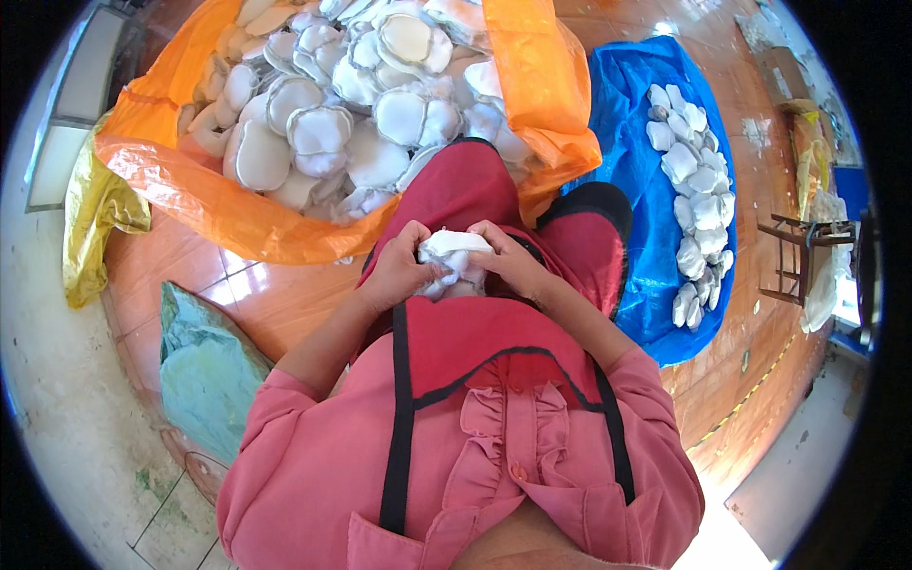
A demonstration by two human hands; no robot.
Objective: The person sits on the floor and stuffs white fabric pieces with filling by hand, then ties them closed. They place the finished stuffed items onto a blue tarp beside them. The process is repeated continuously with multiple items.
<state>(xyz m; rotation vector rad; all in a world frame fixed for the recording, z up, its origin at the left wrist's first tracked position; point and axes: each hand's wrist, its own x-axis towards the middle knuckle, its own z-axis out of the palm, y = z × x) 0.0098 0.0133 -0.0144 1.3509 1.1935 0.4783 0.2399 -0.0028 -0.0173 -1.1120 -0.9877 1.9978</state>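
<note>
Above my lap, a soft white padded piece [455,249] is held between both hands, with loose fluffy white stuff under it. Fingers of my left hand [400,270] are curled round its left side, and my right hand [514,263] grips its right edge. Its exact kind is unclear. In front of my knees, a large orange sack [275,233] stands rolled open, heaped with white rounded padded pieces [320,133]. To my right lies a blue plastic sheet or bag [638,237], with similar white pieces [705,180] laid on it in an overlapping row.
A yellow bag [93,223] and a greenish plastic bag [209,366] lie at the left, near a scuffed pale wall. A brown wooden stool [803,249] stands at the far right, close to a cardboard box [785,74]. Scraps dot the orange-brown tiled floor [750,366].
</note>
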